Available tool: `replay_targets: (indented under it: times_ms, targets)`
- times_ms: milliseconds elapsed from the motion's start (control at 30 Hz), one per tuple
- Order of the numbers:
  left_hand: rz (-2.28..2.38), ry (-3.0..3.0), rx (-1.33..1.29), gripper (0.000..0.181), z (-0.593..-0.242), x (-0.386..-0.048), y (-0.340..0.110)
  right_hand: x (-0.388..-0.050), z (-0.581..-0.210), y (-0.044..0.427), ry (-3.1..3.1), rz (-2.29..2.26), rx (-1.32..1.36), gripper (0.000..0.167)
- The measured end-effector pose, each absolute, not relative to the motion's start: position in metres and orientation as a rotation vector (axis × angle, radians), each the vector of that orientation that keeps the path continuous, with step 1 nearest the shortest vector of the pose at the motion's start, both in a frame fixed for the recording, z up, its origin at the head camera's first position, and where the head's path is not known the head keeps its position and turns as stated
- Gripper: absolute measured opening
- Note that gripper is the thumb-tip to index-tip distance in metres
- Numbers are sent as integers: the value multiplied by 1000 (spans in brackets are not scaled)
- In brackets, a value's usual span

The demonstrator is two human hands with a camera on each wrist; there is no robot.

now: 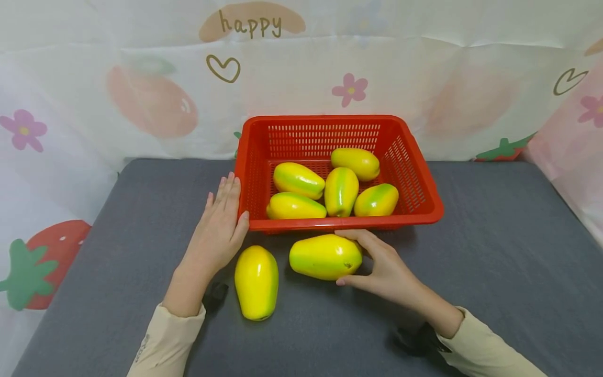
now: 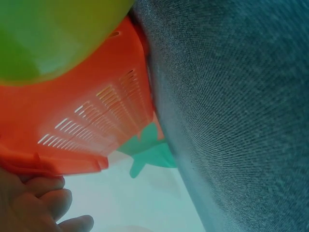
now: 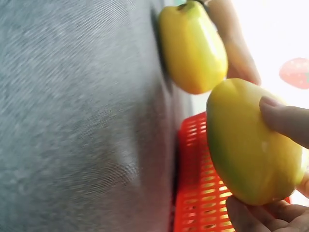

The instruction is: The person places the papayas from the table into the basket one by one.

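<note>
A red plastic basket (image 1: 339, 224) holds several yellow-green papayas (image 1: 298, 180). My left hand (image 1: 218, 225) rests against the basket's left side, fingers straight along the rim and thumb at the front corner. In front of the basket, my right hand (image 1: 386, 264) grips a papaya (image 1: 325, 256) by its right end, thumb on the near side and fingers on the far side. The right wrist view shows this held papaya (image 3: 251, 145) raised off the tabletop. Another papaya (image 1: 256, 283) lies on the table between my hands, near the left wrist.
A dark grey cloth (image 1: 494, 262) covers the table. Behind the basket hangs a pale printed curtain (image 1: 292, 78) with flowers, fruit and the word "happy". A strap-like dark device (image 1: 416, 340) sits under the right wrist.
</note>
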State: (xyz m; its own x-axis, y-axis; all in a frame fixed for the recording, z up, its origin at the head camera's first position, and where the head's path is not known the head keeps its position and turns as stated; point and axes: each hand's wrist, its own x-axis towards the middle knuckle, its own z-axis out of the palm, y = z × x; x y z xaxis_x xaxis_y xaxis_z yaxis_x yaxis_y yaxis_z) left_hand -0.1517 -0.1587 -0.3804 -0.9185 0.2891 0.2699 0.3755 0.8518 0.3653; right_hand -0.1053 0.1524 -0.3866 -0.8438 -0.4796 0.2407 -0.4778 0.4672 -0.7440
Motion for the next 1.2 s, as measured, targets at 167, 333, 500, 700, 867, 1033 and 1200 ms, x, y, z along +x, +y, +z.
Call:
replay_targets:
  times_ms: [167,333,500,700,867,1033,1200]
  targets:
    - [-621,-2829,-505,64,-380,-152,-158,-99,-373,153,2659,-1417,-956,77]
    - [-622,-2829,-505,64,-380,-152,-159,-100,-360,154,2685,-1463,-1066,79]
    - [-616,-2834,-500,64,-381,-151,-159,-103,-348,155,2745,-1457,-1087,80]
    - [-637,-2818,-528,64,-381,-152,-160,-108,-342,158,2777,-1478,-1056,80]
    - [-647,-2809,-536,63,-381,-152,-161,-115,-339,159,2780,-1524,-1038,81]
    - [-642,-2822,-526,64,-380,-151,-160,-123,-335,158,2761,-1556,-976,80]
    - [-639,-2830,-524,64,-379,-151,-160,-132,-332,157,2742,-1597,-944,78]
